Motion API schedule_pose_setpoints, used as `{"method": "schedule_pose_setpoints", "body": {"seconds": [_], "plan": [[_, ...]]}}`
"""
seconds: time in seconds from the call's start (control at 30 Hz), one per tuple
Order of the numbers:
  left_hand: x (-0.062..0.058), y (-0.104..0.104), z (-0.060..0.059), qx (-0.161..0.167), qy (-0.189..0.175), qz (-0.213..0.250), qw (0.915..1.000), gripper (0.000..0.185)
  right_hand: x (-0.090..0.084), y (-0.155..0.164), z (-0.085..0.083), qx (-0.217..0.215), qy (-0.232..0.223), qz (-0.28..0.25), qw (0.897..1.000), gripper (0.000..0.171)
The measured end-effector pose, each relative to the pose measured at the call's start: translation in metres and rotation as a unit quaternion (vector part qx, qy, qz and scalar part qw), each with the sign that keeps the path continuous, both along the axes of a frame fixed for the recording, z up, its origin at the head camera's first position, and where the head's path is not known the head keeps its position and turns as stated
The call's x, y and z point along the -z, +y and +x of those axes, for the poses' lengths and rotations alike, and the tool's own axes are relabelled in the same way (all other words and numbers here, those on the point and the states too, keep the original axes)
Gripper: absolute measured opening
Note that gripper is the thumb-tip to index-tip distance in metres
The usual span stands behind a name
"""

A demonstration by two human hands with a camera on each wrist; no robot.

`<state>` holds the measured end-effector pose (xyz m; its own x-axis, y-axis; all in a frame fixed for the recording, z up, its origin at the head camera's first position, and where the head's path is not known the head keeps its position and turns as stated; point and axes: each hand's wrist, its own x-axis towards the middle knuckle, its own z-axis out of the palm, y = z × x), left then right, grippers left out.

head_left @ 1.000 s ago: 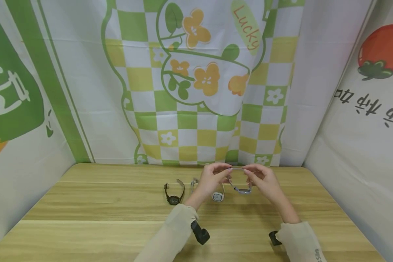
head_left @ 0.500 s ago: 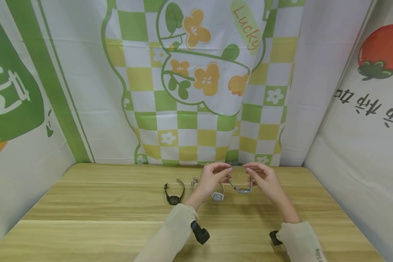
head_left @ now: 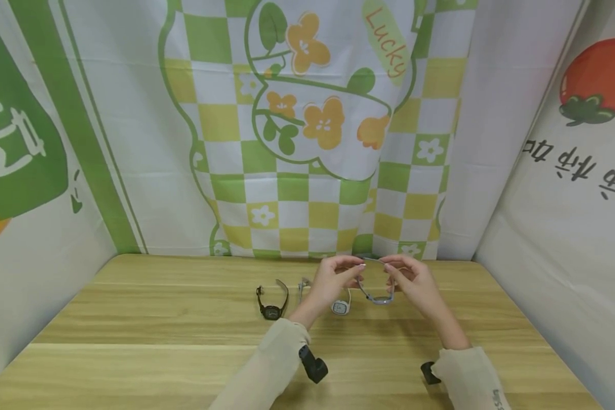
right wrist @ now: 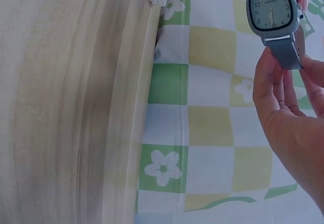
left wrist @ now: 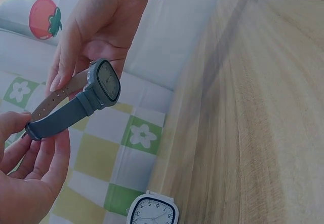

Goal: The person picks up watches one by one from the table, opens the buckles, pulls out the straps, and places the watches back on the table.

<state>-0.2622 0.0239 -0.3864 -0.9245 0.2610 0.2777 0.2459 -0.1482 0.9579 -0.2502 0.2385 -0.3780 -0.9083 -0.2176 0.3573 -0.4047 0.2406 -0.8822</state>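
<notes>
Left hand: the left hand (head_left: 333,279) pinches one strap end of the grey-blue wristwatch (head_left: 378,298), fingertips curled onto it.
Right hand: the right hand (head_left: 410,282) pinches the other strap end between thumb and fingers.
Grey-blue wristwatch: it hangs between both hands above the wooden table (head_left: 133,319), its square dial (right wrist: 271,8) lowest.
White watch: the white square watch (head_left: 340,307) lies on the table just below the left hand.
Black watch: the black watch (head_left: 271,310) stands further left, well apart from the hands.
</notes>
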Motion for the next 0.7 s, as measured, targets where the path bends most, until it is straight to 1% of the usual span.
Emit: {"method": "schedule_pose_setpoints", "body": {"seconds": [0.2,0.37,0.6,0.7], "plan": [[0.003,0.001,-0.001,0.001,0.003,-0.018,0.9998,0.025,0.000,-0.002,0.001,0.008,-0.011,0.005,1.000,0.026],[0.006,0.001,-0.003,0.002,0.001,-0.027,0.9996,0.026,0.003,-0.003,0.003,0.017,-0.017,-0.001,1.000,0.026],[0.010,0.000,-0.007,-0.003,0.008,-0.046,0.9989,0.024,0.011,-0.004,0.002,-0.002,-0.028,-0.016,0.999,0.029],[0.011,-0.001,-0.007,-0.008,0.010,-0.048,0.9988,0.024,0.011,-0.006,0.000,0.002,-0.031,-0.015,0.999,0.030]]}}
